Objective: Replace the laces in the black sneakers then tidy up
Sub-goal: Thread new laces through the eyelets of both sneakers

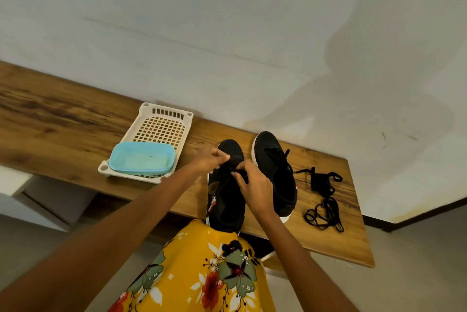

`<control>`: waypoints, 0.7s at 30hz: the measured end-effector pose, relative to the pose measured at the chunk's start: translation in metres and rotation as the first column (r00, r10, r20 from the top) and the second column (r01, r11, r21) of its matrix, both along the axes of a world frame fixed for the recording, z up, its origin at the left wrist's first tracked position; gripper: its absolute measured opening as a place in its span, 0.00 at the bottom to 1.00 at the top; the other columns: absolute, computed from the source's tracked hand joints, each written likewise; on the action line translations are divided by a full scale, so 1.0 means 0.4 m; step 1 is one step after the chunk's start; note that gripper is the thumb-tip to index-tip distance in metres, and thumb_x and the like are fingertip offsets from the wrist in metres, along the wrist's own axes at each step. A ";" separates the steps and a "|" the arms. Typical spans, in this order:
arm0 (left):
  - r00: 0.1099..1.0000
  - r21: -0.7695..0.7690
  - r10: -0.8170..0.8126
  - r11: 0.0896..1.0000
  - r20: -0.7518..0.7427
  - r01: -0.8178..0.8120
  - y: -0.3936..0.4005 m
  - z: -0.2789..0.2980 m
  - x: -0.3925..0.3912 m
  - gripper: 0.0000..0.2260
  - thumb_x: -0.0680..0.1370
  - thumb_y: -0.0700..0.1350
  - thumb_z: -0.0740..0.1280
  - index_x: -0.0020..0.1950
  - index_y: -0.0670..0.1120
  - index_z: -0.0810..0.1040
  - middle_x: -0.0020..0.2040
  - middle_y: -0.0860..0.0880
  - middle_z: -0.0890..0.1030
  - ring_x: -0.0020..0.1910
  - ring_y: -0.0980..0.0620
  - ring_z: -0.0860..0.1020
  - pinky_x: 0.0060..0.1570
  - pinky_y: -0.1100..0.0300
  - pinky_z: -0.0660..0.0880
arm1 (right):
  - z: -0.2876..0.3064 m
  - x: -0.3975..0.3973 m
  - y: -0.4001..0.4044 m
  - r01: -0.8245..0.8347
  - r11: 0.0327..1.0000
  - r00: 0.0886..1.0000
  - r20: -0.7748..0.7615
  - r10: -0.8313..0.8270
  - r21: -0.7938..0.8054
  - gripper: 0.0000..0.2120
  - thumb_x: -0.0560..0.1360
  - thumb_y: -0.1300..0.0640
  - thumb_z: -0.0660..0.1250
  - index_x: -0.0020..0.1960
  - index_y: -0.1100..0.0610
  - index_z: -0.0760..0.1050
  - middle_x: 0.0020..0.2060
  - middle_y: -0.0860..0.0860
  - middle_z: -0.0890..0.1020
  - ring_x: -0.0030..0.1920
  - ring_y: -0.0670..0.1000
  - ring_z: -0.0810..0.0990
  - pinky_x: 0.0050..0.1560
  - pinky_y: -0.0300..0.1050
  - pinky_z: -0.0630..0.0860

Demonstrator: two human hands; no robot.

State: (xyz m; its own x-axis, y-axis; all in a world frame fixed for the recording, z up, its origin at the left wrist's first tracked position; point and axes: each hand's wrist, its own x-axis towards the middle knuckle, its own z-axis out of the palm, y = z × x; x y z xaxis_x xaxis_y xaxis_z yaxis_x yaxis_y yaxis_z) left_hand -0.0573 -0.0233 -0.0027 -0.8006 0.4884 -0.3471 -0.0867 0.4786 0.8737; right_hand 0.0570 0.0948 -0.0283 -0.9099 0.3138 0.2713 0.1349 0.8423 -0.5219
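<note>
Two black sneakers with white soles stand side by side on a wooden table (75, 119). The left sneaker (225, 200) lies under both my hands, toe pointing away from me. My left hand (211, 159) pinches a black lace over its front eyelets. My right hand (255, 186) grips the lace (238, 172) on the tongue side. The right sneaker (276, 175) is laced and stands untouched. Loose black laces (324, 198) lie in a tangle on the table to its right.
A white perforated plastic basket (161, 122) sits at the left of the sneakers, with a light blue tub (141, 159) in its near end. A white wall runs behind the table. The table's right end lies just past the loose laces.
</note>
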 end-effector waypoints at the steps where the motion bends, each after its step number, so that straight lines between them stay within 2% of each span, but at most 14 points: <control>1: 0.999 0.001 0.050 0.999 0.002 -0.050 -0.006 -0.008 0.004 0.11 0.79 0.48 0.62 0.57 0.43 0.75 0.52 0.47 0.77 0.44 0.53 0.75 0.38 0.63 0.70 | -0.001 0.001 -0.001 -0.010 0.999 1.000 -0.009 0.010 0.030 0.06 0.78 0.50 0.64 0.52 0.52 0.73 0.47 0.46 0.79 0.42 0.48 0.79 0.37 0.49 0.78; 3: 0.998 -0.037 0.068 0.997 -0.004 -0.068 -0.022 -0.013 0.008 0.14 0.80 0.52 0.60 0.55 0.42 0.75 0.51 0.45 0.78 0.39 0.53 0.75 0.39 0.61 0.71 | -0.004 0.001 -0.001 -0.025 0.997 0.999 -0.018 0.027 0.079 0.06 0.78 0.50 0.63 0.52 0.51 0.73 0.47 0.47 0.78 0.42 0.48 0.79 0.35 0.49 0.77; 5: 0.997 -0.122 -0.073 0.990 -0.027 0.069 -0.038 -0.007 0.018 0.18 0.80 0.54 0.59 0.53 0.40 0.77 0.46 0.45 0.79 0.37 0.55 0.76 0.37 0.64 0.71 | -0.006 0.000 0.001 -0.035 0.995 0.999 -0.017 0.036 0.089 0.06 0.78 0.51 0.63 0.53 0.51 0.73 0.48 0.47 0.77 0.42 0.48 0.78 0.34 0.47 0.77; 7: 0.980 -0.171 -0.189 0.969 -0.060 0.177 -0.044 -0.004 0.029 0.17 0.79 0.54 0.62 0.51 0.40 0.79 0.41 0.48 0.80 0.35 0.56 0.77 0.38 0.65 0.71 | -0.006 -0.004 0.002 -0.050 0.996 0.999 -0.007 0.051 0.080 0.06 0.78 0.51 0.63 0.54 0.50 0.74 0.50 0.46 0.77 0.44 0.47 0.78 0.35 0.45 0.76; 9: 0.982 -0.124 -0.169 0.980 -0.088 0.158 -0.042 -0.001 0.033 0.12 0.77 0.50 0.66 0.49 0.42 0.80 0.38 0.50 0.80 0.34 0.56 0.77 0.39 0.66 0.72 | -0.006 -0.005 0.003 -0.053 0.999 0.998 0.017 0.053 -0.010 0.10 0.77 0.51 0.65 0.58 0.49 0.74 0.54 0.44 0.75 0.47 0.45 0.78 0.40 0.43 0.77; 10: 0.987 -0.087 -0.133 0.988 -0.088 0.125 -0.040 0.000 0.035 0.09 0.76 0.48 0.68 0.48 0.43 0.80 0.38 0.51 0.79 0.34 0.56 0.77 0.38 0.66 0.72 | -0.005 -0.004 0.007 -0.030 0.990 0.999 0.019 0.033 -0.136 0.14 0.76 0.50 0.67 0.60 0.49 0.72 0.56 0.43 0.73 0.48 0.44 0.77 0.42 0.41 0.77; 12: 0.995 -0.028 -0.070 0.997 -0.074 0.068 -0.037 0.000 0.039 0.07 0.75 0.46 0.68 0.49 0.43 0.81 0.37 0.51 0.79 0.33 0.56 0.76 0.36 0.67 0.71 | 0.004 0.005 0.012 0.070 0.888 0.997 -0.003 -0.080 -0.455 0.19 0.73 0.50 0.70 0.61 0.51 0.70 0.55 0.42 0.70 0.48 0.44 0.78 0.44 0.37 0.77; 14: 0.997 0.006 -0.043 0.999 -0.070 0.043 -0.039 -0.002 0.050 0.07 0.76 0.44 0.68 0.50 0.42 0.81 0.36 0.51 0.79 0.33 0.56 0.76 0.35 0.69 0.71 | -0.001 0.018 0.006 0.175 0.679 0.962 -0.022 -0.271 -0.713 0.10 0.75 0.50 0.67 0.52 0.54 0.71 0.49 0.49 0.74 0.46 0.49 0.78 0.43 0.38 0.77; 15: 0.997 0.026 -0.028 0.999 -0.068 0.030 -0.039 -0.004 0.055 0.07 0.76 0.43 0.68 0.50 0.42 0.81 0.36 0.50 0.79 0.33 0.57 0.76 0.33 0.70 0.72 | -0.006 0.022 0.002 0.220 0.555 0.933 0.006 -0.361 -0.802 0.08 0.78 0.51 0.64 0.47 0.56 0.71 0.44 0.52 0.76 0.45 0.51 0.78 0.43 0.40 0.77; 16: 0.998 0.047 -0.011 0.999 -0.061 0.013 -0.040 -0.008 0.058 0.06 0.76 0.42 0.68 0.50 0.41 0.81 0.36 0.50 0.79 0.33 0.57 0.76 0.32 0.71 0.72 | -0.009 0.023 -0.004 0.255 0.471 0.911 0.046 -0.410 -0.845 0.10 0.80 0.52 0.61 0.44 0.57 0.72 0.40 0.53 0.76 0.43 0.51 0.78 0.44 0.42 0.77; 17: 0.999 0.066 0.011 0.998 -0.047 -0.008 -0.041 -0.013 0.062 0.06 0.76 0.42 0.68 0.51 0.41 0.80 0.37 0.50 0.79 0.33 0.57 0.76 0.31 0.72 0.72 | -0.014 0.022 -0.008 0.292 0.451 0.906 0.093 -0.412 -0.844 0.12 0.80 0.52 0.59 0.42 0.58 0.74 0.38 0.53 0.77 0.42 0.50 0.78 0.45 0.44 0.77; 18: 0.999 0.084 0.034 0.996 -0.030 -0.032 -0.040 -0.018 0.067 0.07 0.76 0.41 0.68 0.51 0.40 0.80 0.37 0.50 0.79 0.34 0.57 0.76 0.31 0.72 0.72 | -0.019 0.023 -0.012 0.321 0.494 0.916 0.133 -0.378 -0.808 0.14 0.80 0.51 0.60 0.42 0.59 0.76 0.36 0.54 0.78 0.41 0.49 0.78 0.45 0.45 0.76; 20: 0.996 0.113 0.084 0.990 -0.004 -0.083 -0.039 -0.028 0.077 0.07 0.76 0.40 0.68 0.51 0.39 0.80 0.41 0.48 0.80 0.36 0.56 0.77 0.35 0.69 0.74 | -0.022 0.027 -0.020 0.311 0.615 0.943 0.154 -0.296 -0.725 0.18 0.79 0.49 0.62 0.36 0.60 0.76 0.31 0.56 0.77 0.35 0.48 0.75 0.38 0.45 0.71; 21: 0.995 0.120 0.101 0.988 -0.001 -0.100 -0.039 -0.031 0.081 0.07 0.75 0.40 0.68 0.51 0.38 0.80 0.44 0.46 0.80 0.38 0.55 0.77 0.37 0.67 0.75 | -0.018 0.030 -0.023 0.287 0.650 0.953 0.146 -0.264 -0.703 0.19 0.78 0.48 0.64 0.33 0.59 0.74 0.28 0.53 0.74 0.32 0.46 0.72 0.35 0.43 0.67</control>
State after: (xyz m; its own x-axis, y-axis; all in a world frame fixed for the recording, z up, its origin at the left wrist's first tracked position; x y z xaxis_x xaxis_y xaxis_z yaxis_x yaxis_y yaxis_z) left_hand -0.0251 -0.0390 -0.0150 -0.8499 0.4429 -0.2854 -0.1232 0.3595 0.9250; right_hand 0.0689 0.0855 -0.0354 -0.7527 0.6374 -0.1647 0.3233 0.1401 -0.9359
